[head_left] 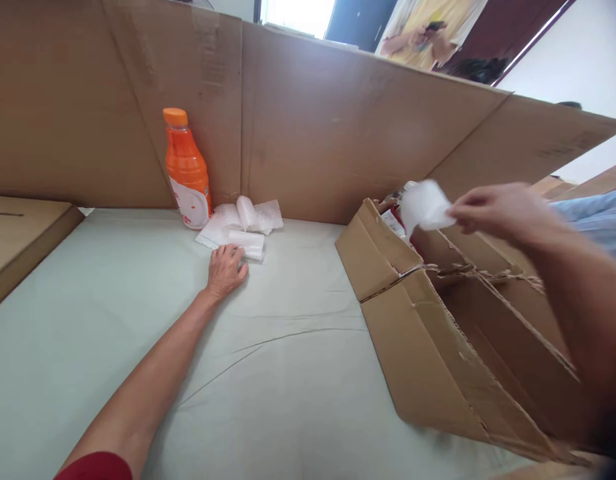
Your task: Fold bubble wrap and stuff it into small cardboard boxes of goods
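My right hand [498, 212], blurred by motion, pinches a piece of white bubble wrap [425, 205] by its edge. It hangs over the far compartment of an open cardboard box with dividers [413, 320]. Something white and red [394, 220] shows partly inside that compartment. On the pale green table [288, 387], my left hand [227, 272] rests palm down with loosely bent fingers. Its fingertips touch or nearly touch a rolled strip of bubble wrap [251, 245]. More crumpled bubble wrap [265, 217] lies just behind. Beside it stands an orange bottle [187, 170], upright with its orange cap on.
A tall cardboard panel [328, 120] runs along the table's back edge. At the left lies a flat cardboard box [23, 233]. The near compartments of the divided box face up on the right. Light blue fabric [595, 217] shows beyond my right arm.
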`<state>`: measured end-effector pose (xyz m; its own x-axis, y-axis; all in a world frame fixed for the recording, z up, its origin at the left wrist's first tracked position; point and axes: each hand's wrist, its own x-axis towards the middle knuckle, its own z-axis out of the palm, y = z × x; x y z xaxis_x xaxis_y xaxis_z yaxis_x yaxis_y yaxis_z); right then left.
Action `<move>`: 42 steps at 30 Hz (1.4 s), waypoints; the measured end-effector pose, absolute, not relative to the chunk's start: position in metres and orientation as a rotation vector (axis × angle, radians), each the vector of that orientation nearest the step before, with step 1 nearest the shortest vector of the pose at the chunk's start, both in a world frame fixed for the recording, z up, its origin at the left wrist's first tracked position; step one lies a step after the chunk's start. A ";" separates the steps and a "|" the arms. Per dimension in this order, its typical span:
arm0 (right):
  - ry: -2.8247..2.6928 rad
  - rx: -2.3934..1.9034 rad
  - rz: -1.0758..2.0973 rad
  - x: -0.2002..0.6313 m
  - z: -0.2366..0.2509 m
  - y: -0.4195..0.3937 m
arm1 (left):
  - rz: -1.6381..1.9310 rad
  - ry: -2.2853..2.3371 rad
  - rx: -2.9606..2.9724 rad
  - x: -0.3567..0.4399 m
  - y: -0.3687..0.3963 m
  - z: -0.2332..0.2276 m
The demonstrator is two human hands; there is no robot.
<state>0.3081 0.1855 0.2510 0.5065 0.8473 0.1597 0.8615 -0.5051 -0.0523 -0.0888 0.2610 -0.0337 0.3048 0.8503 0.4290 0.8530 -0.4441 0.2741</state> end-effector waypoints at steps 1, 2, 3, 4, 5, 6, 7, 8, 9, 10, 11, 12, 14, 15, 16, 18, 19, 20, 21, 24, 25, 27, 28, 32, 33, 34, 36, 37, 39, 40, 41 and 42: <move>-1.408 -2.436 -0.161 0.302 0.262 0.180 | -0.826 -1.647 -2.545 -0.089 0.262 -0.035; -1.363 -2.248 -0.156 0.291 0.271 0.177 | -0.826 -1.638 -2.557 -0.089 0.262 -0.036; -1.365 -2.088 -0.152 0.277 0.276 0.176 | -0.828 -1.629 -2.568 -0.089 0.263 -0.037; -1.395 -1.967 -0.138 0.259 0.279 0.179 | -0.832 -1.622 -2.576 -0.089 0.263 -0.038; -1.444 -1.889 -0.105 0.238 0.277 0.185 | -0.837 -1.616 -2.582 -0.089 0.264 -0.039; -1.512 -1.847 -0.046 0.216 0.272 0.196 | -0.842 -1.613 -2.585 -0.089 0.264 -0.040; -1.574 -1.818 0.016 0.194 0.263 0.210 | -0.848 -1.612 -2.587 -0.090 0.265 -0.041; -1.647 -1.789 0.079 0.172 0.252 0.227 | -0.853 -1.611 -2.588 -0.090 0.265 -0.042; -1.721 -1.759 0.118 0.150 0.239 0.246 | -0.858 -1.610 -2.589 -0.090 0.266 -0.043; -1.791 -1.735 0.139 0.130 0.224 0.266 | -0.861 -1.610 -2.590 -0.090 0.267 -0.044; -1.838 -1.714 0.142 0.110 0.208 0.285 | -0.863 -1.611 -2.591 -0.090 0.268 -0.044; -1.888 -1.719 0.162 0.093 0.192 0.303 | -0.863 -1.612 -2.593 -0.090 0.269 -0.045; -2.010 -1.783 0.199 0.062 0.160 0.330 | -0.858 -1.616 -2.599 -0.089 0.270 -0.045; -2.089 -1.809 0.220 0.050 0.145 0.339 | -0.853 -1.619 -2.602 -0.089 0.271 -0.045; -2.151 -1.825 0.232 0.039 0.131 0.345 | -0.846 -1.623 -2.604 -0.088 0.271 -0.045; -2.277 -1.767 0.172 0.022 0.106 0.350 | -0.831 -1.634 -2.609 -0.088 0.273 -0.046; -2.352 -1.705 0.105 0.016 0.095 0.351 | -0.823 -1.638 -2.613 -0.088 0.274 -0.046; -2.443 -1.643 0.042 0.011 0.085 0.351 | -0.815 -1.643 -2.617 -0.088 0.275 -0.046; -2.551 -1.590 -0.004 0.006 0.076 0.352 | -0.808 -1.646 -2.623 -0.088 0.276 -0.046; -2.782 -1.584 0.004 -0.004 0.063 0.353 | -0.809 -1.646 -2.653 -0.092 0.276 -0.044; -2.805 -1.621 0.026 -0.006 0.065 0.353 | -0.820 -1.641 -2.665 -0.093 0.275 -0.043; -2.817 -1.671 0.020 -0.006 0.077 0.347 | -0.859 -1.624 -2.691 -0.095 0.271 -0.041; -2.821 -1.686 0.006 -0.004 0.087 0.343 | -0.884 -1.618 -2.696 -0.096 0.270 -0.041; -2.847 -1.643 -0.169 0.026 0.149 0.304 | -0.955 -1.532 -2.671 -0.098 0.269 -0.046; -2.851 -1.635 -0.198 0.040 0.167 0.290 | -0.979 -1.521 -2.654 -0.098 0.269 -0.047; -2.828 -1.644 -0.198 0.060 0.185 0.275 | -1.014 -1.526 -2.624 -0.099 0.269 -0.048; -2.704 -1.717 -0.132 0.113 0.218 0.243 | -1.106 -1.567 -2.541 -0.101 0.267 -0.047; -2.558 -1.781 -0.092 0.147 0.232 0.228 | -1.150 -1.583 -2.498 -0.102 0.266 -0.045; -2.337 -1.908 -0.169 0.226 0.251 0.201 | -1.238 -1.577 -2.430 -0.103 0.260 -0.042; -2.151 -2.002 -0.207 0.268 0.255 0.189 | -1.275 -1.557 -2.410 -0.102 0.257 -0.041; -1.963 -2.081 -0.245 0.310 0.257 0.177 | -1.300 -1.536 -2.399 -0.100 0.253 -0.039; -1.784 -2.174 -0.263 0.350 0.254 0.166 | -1.311 -1.516 -2.394 -0.097 0.249 -0.038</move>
